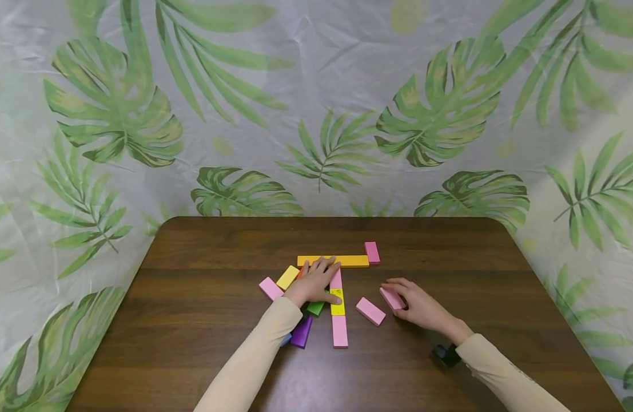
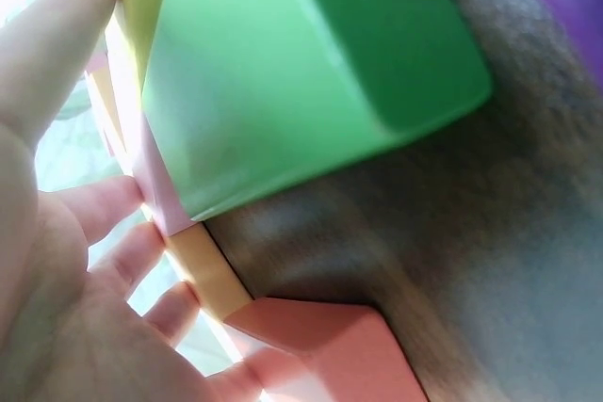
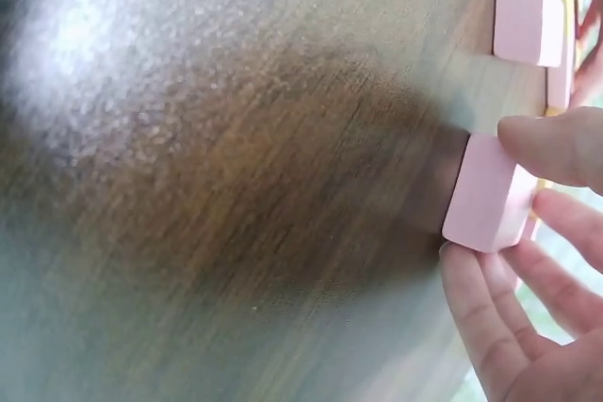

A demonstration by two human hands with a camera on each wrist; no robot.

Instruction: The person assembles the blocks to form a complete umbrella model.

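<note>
A pink block (image 3: 482,197) is pinched between the thumb and fingers of my right hand (image 1: 421,306), low over the tabletop. My left hand (image 1: 313,285) spreads over a row of blocks, its fingers extended toward a long orange bar (image 1: 347,261). Its thumb touches a yellow block (image 1: 338,309) in a column between pink blocks, the nearest one (image 1: 339,333) fully visible. Under that hand lie a green block (image 2: 273,72) and a red block (image 2: 349,355), partly covered. Another loose pink block (image 1: 370,312) lies between the hands.
Beyond the bar's right end is a pink block (image 1: 372,252). Left of my left hand lie a pale yellow block (image 1: 287,277) and a pink block (image 1: 271,289). A purple block (image 1: 302,333) sits by the left forearm. The wooden table (image 1: 192,246) ends at a leaf-patterned curtain (image 1: 337,68).
</note>
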